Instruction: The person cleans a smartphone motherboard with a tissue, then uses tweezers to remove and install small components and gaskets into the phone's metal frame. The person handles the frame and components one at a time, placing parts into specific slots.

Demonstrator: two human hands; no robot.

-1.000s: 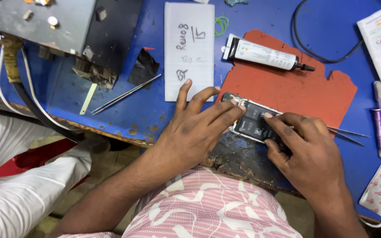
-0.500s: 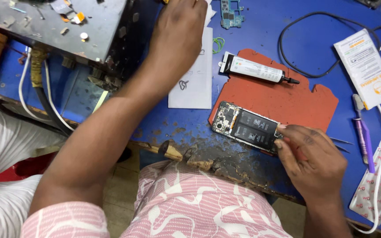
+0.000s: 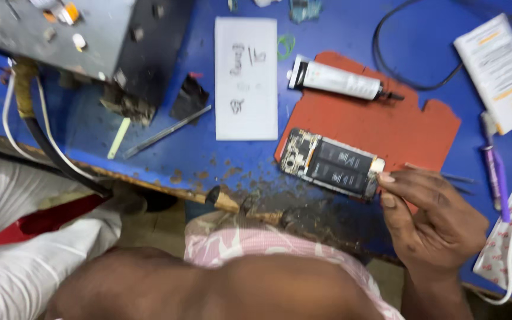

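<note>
One Hand on the Opened Phone

Left forearm (image 3: 220, 290) crosses the lower frame, blurred; the left hand is out of view, so its grip cannot be told. On the blue worktop (image 3: 220, 160) lies a white card (image 3: 246, 77). The opened phone (image 3: 332, 163), back cover off, rests across the edge of the red mat (image 3: 398, 130) below an adhesive tube (image 3: 336, 80). The right hand (image 3: 434, 219) pinches its right end, fingers closed on it. Reassembly appears outstanding.

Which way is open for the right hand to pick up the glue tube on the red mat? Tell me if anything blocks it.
Probably yes. The right hand rests at the opened phone's end, and the glue tube lies uncovered on the red mat beyond it. Only bare mat lies between them.
</note>
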